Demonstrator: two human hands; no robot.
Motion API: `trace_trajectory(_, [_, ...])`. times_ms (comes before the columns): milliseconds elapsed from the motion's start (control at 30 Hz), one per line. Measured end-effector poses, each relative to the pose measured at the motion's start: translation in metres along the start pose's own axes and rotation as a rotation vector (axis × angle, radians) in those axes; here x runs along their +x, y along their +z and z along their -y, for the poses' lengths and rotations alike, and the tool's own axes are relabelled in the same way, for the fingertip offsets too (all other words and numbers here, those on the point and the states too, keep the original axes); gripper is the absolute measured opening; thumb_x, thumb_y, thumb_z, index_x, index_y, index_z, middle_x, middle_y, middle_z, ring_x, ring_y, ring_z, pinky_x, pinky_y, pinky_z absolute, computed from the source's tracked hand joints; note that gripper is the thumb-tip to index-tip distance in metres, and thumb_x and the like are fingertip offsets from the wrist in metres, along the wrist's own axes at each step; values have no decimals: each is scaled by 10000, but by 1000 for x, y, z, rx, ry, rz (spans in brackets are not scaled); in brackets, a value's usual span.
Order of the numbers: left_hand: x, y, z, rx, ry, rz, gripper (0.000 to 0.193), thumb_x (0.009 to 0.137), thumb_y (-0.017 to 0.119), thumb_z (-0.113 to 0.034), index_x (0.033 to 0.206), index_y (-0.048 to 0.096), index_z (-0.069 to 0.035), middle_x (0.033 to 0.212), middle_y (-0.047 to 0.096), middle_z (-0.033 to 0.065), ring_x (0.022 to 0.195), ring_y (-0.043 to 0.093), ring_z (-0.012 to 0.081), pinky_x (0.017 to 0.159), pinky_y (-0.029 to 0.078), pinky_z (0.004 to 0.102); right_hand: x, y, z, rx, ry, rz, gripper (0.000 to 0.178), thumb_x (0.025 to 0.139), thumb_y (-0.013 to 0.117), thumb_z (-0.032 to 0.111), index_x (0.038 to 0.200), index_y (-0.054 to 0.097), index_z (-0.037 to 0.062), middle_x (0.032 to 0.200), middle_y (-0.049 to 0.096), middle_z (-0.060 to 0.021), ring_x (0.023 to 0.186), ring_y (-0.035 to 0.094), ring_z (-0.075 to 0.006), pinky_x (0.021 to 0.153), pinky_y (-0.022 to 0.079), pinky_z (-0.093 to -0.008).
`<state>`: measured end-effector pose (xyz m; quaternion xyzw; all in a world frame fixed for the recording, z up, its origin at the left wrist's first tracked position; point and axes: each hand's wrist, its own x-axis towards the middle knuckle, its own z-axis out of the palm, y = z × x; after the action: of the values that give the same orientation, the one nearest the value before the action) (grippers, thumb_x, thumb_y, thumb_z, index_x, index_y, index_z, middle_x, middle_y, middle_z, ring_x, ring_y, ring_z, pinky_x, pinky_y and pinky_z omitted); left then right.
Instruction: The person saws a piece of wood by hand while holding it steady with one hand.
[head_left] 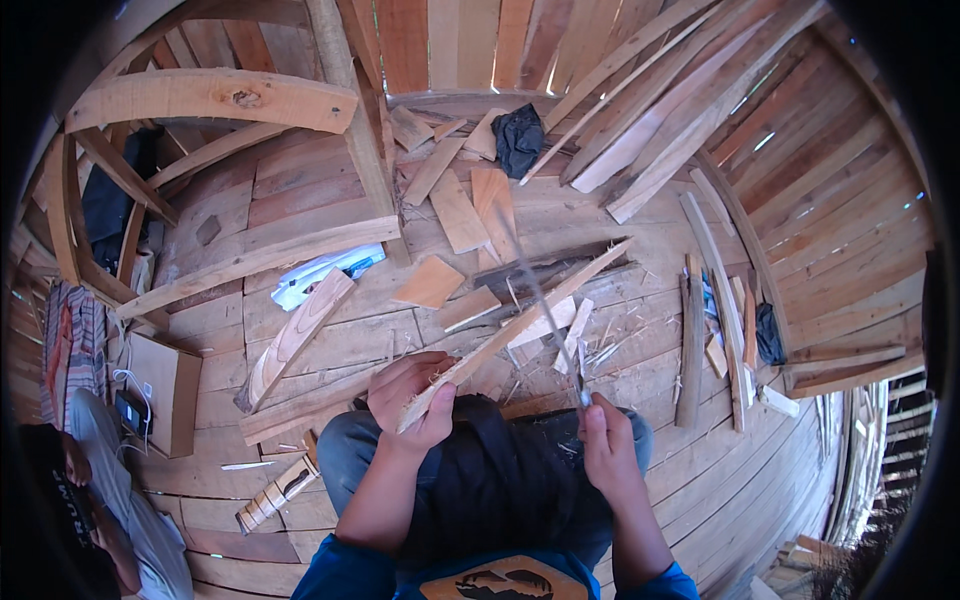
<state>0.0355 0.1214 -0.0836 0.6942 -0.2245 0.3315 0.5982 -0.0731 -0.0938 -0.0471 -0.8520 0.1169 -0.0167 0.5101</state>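
My left hand (412,397) is closed round the near end of a long, narrow wooden strip (520,325), which slants up and away to the right. In my right hand (608,442), the fingers are wrapped round the handle of a long knife (547,305). Its thin blade points forward and to the left, passing across the strip in the picture; part of it is blurred, and I cannot tell whether it touches the wood. The strip's near end looks rough and splintered. Both hands are above my lap, where dark cloth (490,470) lies over my legs.
Wood shavings (600,355) and offcuts (458,212) litter the plank floor ahead. A wooden sheath (278,494) lies left of my knee. Boards (690,100) lean at the far right, a wooden frame (260,255) stands left. Another person (110,500) sits at lower left beside a cardboard box (163,395).
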Motion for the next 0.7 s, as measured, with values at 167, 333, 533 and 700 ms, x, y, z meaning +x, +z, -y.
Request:
trace_trajectory(167, [-4, 3, -15, 13, 69, 68, 202, 828, 654, -165, 763, 665, 26, 731, 684, 130, 690, 689, 269, 646, 551, 313, 12, 12, 33, -142, -14, 64, 375, 984, 489, 320, 849, 527, -28, 641, 498, -212, 663, 513, -373, 554, 411, -396])
trace_trajectory(333, [-8, 9, -16, 7, 121, 82, 186, 826, 656, -140, 769, 664, 37, 727, 680, 126, 688, 686, 278, 638, 555, 319, 4, 2, 6, -310, 22, -12, 371, 949, 555, 326, 854, 571, -32, 611, 528, -265, 658, 578, -465, 552, 435, -465])
trace_trajectory(533, [-9, 10, -24, 35, 145, 95, 191, 830, 659, -149, 756, 663, 26, 736, 679, 125, 691, 689, 278, 655, 561, 329, -9, 18, 34, -271, -93, 33, 369, 939, 572, 337, 857, 569, -23, 632, 541, -267, 695, 580, -474, 575, 436, -502])
trace_trajectory(700, [-14, 16, -21, 37, 150, 110, 170, 824, 665, -141, 772, 661, 21, 722, 676, 125, 683, 690, 274, 657, 562, 331, 11, 6, 15, -414, -14, -49, 439, 941, 563, 363, 728, 535, -20, 598, 526, -263, 656, 569, -471, 550, 433, -499])
